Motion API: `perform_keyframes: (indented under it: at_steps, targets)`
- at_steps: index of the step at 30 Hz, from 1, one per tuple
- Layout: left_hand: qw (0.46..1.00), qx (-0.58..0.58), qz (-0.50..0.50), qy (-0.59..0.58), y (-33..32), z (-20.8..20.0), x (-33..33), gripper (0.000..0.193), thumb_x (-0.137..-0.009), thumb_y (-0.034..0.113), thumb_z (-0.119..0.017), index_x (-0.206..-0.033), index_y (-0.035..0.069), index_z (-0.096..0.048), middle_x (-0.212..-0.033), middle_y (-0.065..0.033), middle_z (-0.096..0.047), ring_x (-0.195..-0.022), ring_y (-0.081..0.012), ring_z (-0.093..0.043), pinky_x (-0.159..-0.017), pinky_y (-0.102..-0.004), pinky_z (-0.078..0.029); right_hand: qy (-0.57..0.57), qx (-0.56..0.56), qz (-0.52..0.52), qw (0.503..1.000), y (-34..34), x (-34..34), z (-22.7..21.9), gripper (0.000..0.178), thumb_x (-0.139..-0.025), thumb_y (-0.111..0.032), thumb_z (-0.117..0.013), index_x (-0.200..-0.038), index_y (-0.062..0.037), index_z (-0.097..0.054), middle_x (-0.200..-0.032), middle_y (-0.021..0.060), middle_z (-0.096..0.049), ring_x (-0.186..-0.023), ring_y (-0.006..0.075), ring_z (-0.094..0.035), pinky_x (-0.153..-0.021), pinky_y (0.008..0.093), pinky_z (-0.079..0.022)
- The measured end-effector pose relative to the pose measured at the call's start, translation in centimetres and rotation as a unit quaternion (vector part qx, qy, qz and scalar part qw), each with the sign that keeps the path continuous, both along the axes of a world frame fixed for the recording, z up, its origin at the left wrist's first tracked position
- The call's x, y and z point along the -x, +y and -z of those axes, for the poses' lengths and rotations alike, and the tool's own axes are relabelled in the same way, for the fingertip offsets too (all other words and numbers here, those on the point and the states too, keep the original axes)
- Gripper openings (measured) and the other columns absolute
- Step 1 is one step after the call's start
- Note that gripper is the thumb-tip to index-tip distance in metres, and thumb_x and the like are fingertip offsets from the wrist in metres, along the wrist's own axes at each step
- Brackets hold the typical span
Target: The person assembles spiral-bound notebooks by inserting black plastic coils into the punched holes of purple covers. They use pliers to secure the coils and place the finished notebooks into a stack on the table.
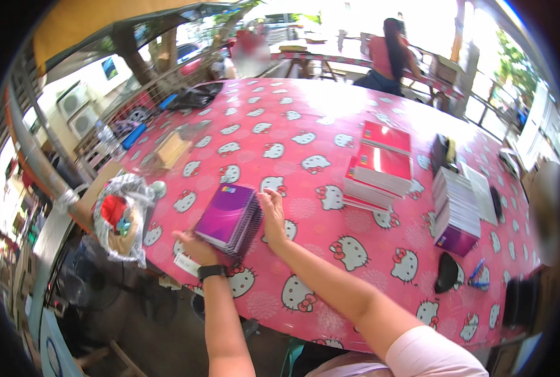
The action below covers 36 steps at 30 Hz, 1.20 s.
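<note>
A stack of purple spiral-bound notebooks (227, 217) lies near the table's left front edge, its black coils facing right. At its near left corner is my left hand (197, 247), thumb stretched out and the fingers partly hidden by the stack. My right hand (273, 218) stands upright along the coil side with straight fingers. Whether its palm touches the coils I cannot tell. A black watch (211, 271) is on my left wrist. Right of my hands sit stacks of red-covered books (380, 168).
Another notebook stack, pages outward (457, 210), stands at the right, near a black pouch (446, 273). A plastic bag of items (121, 217) hangs at the left edge beside a tan packet (172, 149). A person (390, 60) sits at a far table.
</note>
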<state>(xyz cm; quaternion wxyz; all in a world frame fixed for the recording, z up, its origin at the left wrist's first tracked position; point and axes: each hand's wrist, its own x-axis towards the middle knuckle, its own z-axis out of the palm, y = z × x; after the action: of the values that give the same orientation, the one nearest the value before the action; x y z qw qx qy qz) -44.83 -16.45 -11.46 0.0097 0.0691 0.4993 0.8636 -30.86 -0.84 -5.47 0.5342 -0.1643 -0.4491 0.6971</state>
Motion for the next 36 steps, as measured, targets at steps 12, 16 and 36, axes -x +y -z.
perform_keyframes:
  at_steps: [12, 16, 36]
  targets:
    - [0.819, 0.21, -0.409, 0.342, -1.1, -10.7, -7.9, 0.038, -0.097, 0.025, -0.039, -0.108, -0.005, -0.059, -0.11, -0.0169, -0.061, -0.104, -0.0262, -0.057, -0.091, -0.0388, -0.044, -0.626, -0.407, 0.172, 0.643, 9.9, -45.7, -6.9, 0.037, -0.076, -0.032, -0.073, -0.102, -0.0078, -0.062, -0.108, 0.0098, -0.062, -0.111, 0.0307, -0.051, -0.092, 0.0448, -0.04]
    - [0.89, 0.053, -0.072, 0.446, 11.6, -16.6, -26.0, 0.024, -0.085, 0.015, -0.054, -0.099, -0.003, -0.06, -0.114, -0.0153, -0.056, -0.108, -0.0303, -0.051, -0.094, -0.0473, -0.038, -0.695, -0.311, 0.233, 0.605, 7.8, -48.1, -4.0, 0.046, -0.074, -0.026, -0.074, -0.113, -0.0081, -0.056, -0.11, 0.0144, -0.058, -0.113, 0.0342, -0.049, -0.094, 0.0464, -0.04]
    - [0.61, 0.145, 0.24, 0.741, 32.7, -12.7, -48.2, 0.014, -0.077, 0.012, -0.07, -0.092, 0.011, -0.071, -0.084, -0.0017, -0.064, -0.081, -0.0188, -0.06, -0.072, -0.0329, -0.047, -0.5, -0.111, 0.507, 0.694, 12.9, -70.1, -1.5, 0.02, -0.074, -0.01, -0.072, -0.093, -0.0045, -0.066, -0.088, 0.0083, -0.065, -0.084, 0.0234, -0.059, -0.077, 0.0359, -0.048]
